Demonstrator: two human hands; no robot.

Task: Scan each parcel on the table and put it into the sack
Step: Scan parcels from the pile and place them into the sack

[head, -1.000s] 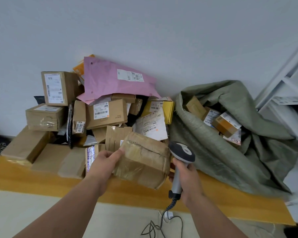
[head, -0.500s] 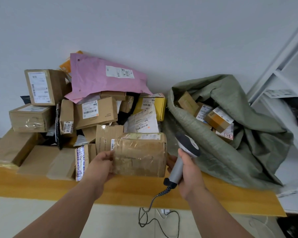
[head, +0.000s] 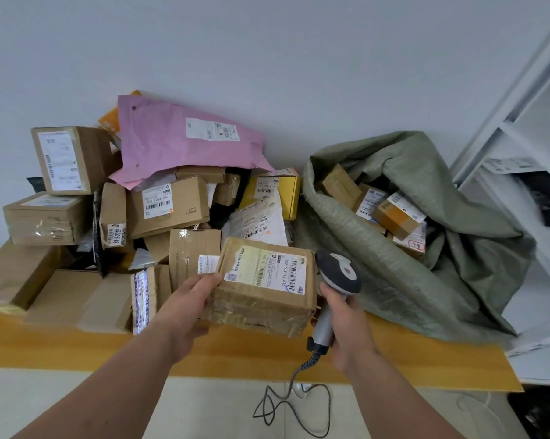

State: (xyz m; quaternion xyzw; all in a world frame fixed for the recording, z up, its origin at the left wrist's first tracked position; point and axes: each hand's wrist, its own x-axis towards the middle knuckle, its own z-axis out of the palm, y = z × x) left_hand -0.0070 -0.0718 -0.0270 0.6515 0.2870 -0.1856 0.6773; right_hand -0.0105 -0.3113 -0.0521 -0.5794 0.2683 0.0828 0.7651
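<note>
My left hand [head: 188,307] grips the left side of a taped brown cardboard parcel [head: 264,308], held above the table's front edge with its white barcode label facing up. My right hand [head: 346,324] holds a grey handheld scanner [head: 337,274] by its handle, just right of the parcel, its head level with the label. The green woven sack [head: 425,258] lies open on the right of the table with several parcels inside. A heap of parcels [head: 166,207] covers the table's left half, topped by a pink mailer [head: 172,141].
The yellow-wood table [head: 77,346] runs across the view against a pale wall. The scanner's coiled cable [head: 292,403] hangs below the front edge. White shelving [head: 527,137] stands to the right, beside the sack.
My left hand has turned the parcel so that its barcode label faces up. The scanner in my right hand has stayed close beside the parcel's right side.
</note>
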